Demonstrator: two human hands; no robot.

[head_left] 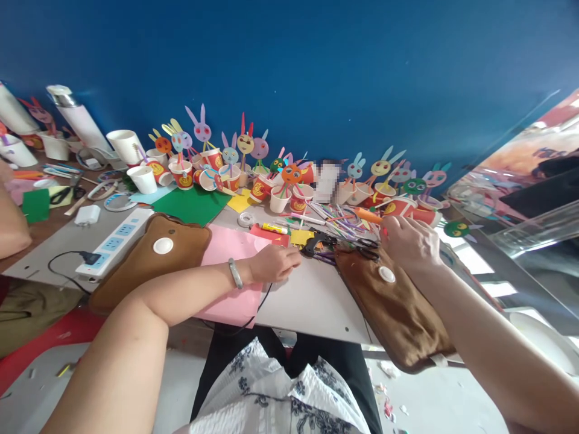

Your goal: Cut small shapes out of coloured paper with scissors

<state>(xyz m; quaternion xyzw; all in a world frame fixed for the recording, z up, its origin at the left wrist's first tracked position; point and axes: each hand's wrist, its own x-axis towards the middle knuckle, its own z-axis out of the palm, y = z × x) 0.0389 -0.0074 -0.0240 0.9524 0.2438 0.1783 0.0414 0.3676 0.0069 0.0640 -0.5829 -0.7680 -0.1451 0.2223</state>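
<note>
My left hand (277,263) is over the table with its fingers curled together; whatever may be in them is hidden. Just beyond its fingertips lies a black tool (316,242), shaped like a glue gun. A yellow glue stick (274,228) rests on red paper (257,232) behind this hand. My right hand (409,241) reaches to the right side, fingers bent downward over the clutter; I cannot make out what they grip. Beside it are an orange piece (368,216), black scissors (366,248) and a pile of coloured pipe cleaners (339,222).
Paper cups (280,200) with paper rabbit figures (291,175) line the blue wall. Brown plush hot-water bags (181,244) lie left and right. Pink paper (226,301), green card (192,206) and a white power strip (113,244) are on the table. Another person's arm (11,217) is at far left.
</note>
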